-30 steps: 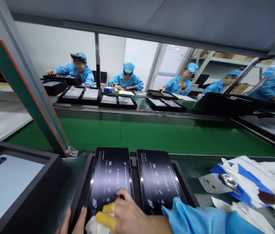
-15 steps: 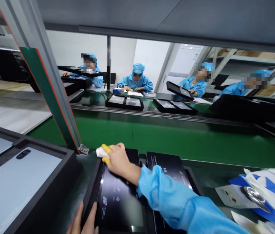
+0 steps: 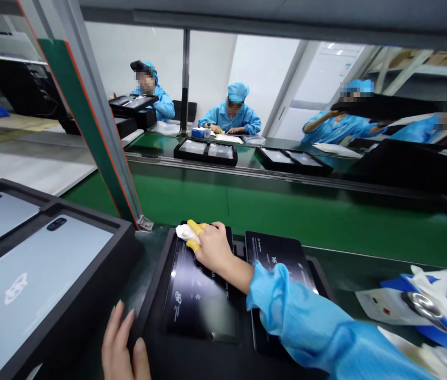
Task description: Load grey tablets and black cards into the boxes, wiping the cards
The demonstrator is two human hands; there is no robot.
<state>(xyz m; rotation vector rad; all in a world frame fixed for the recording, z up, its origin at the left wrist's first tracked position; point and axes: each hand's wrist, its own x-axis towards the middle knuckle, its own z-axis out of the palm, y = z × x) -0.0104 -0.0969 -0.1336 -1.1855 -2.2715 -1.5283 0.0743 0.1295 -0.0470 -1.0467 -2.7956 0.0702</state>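
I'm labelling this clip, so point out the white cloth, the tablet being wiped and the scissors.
white cloth [image 3: 183, 231], head view, bunched far end.
tablet being wiped [image 3: 199, 295], head view, dark screen.
scissors [image 3: 421, 304], head view, metal handle.

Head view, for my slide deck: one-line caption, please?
Right hand presses a white cloth on a dark tablet; left hand steadies the tray.

Slanted post [image 3: 100, 132] blocks left; green belt [image 3: 286, 211] beyond lies open.
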